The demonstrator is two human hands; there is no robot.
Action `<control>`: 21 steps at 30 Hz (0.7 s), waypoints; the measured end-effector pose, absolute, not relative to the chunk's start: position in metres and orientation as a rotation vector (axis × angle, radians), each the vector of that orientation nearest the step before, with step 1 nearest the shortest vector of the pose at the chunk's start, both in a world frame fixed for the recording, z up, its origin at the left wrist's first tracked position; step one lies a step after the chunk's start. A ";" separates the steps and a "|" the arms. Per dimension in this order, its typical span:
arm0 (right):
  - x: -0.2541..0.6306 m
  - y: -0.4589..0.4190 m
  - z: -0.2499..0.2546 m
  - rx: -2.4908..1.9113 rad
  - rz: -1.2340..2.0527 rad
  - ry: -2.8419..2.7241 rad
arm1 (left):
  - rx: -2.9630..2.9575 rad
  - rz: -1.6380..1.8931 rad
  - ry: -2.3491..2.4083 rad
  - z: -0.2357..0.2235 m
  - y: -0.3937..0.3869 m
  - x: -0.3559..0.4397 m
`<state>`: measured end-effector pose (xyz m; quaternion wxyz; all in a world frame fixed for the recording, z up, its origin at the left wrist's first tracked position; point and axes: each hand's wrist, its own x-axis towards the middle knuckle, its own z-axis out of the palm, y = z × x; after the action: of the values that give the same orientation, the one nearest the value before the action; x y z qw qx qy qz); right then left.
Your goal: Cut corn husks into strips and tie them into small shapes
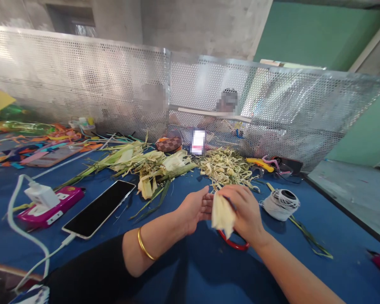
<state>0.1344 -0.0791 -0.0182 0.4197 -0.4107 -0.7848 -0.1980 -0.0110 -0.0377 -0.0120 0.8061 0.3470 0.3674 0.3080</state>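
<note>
Over the front of the blue table, my right hand (pixel 247 211) is closed on a pale strip of corn husk (pixel 222 216), which hangs down in front of its fingers. Beside it, my left hand (pixel 194 207) is half-curled with the thumb raised and the fingers apart from the thumb; its fingertips come close to the husk, and I cannot tell whether they touch it. Below the husk shows a red looped handle (pixel 237 245), probably of scissors, partly covered by the husk and hand. A heap of shredded husk (pixel 228 166) lies just beyond my hands.
Whole corn husks (pixel 152 164) lie left of the heap. A white string roll (pixel 280 204) stands at right. At left are a phone (pixel 99 209) on a cable and a magenta power strip (pixel 53 207). A perforated metal screen (pixel 114 84) runs behind, with a person (pixel 228 101) beyond it.
</note>
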 end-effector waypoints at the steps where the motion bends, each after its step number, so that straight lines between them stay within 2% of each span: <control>1: 0.137 -0.079 -0.017 -1.105 -0.396 -1.837 | 0.809 0.690 0.849 -0.010 -0.039 -0.012; 5: 0.145 -0.076 -0.010 -1.356 0.020 -1.477 | 0.973 0.698 0.823 0.001 -0.044 -0.016; 13: 0.142 -0.074 -0.006 -1.313 0.549 -1.470 | 1.008 0.397 0.612 -0.009 -0.044 -0.015; 21: 0.143 -0.070 -0.010 -1.267 0.569 -1.311 | 1.027 0.473 0.717 -0.011 -0.043 -0.013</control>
<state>0.1429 -0.0700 -0.0095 0.5774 -0.5417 -0.5604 0.2431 -0.0127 -0.0434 -0.0113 0.7842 0.4759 0.3325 0.2190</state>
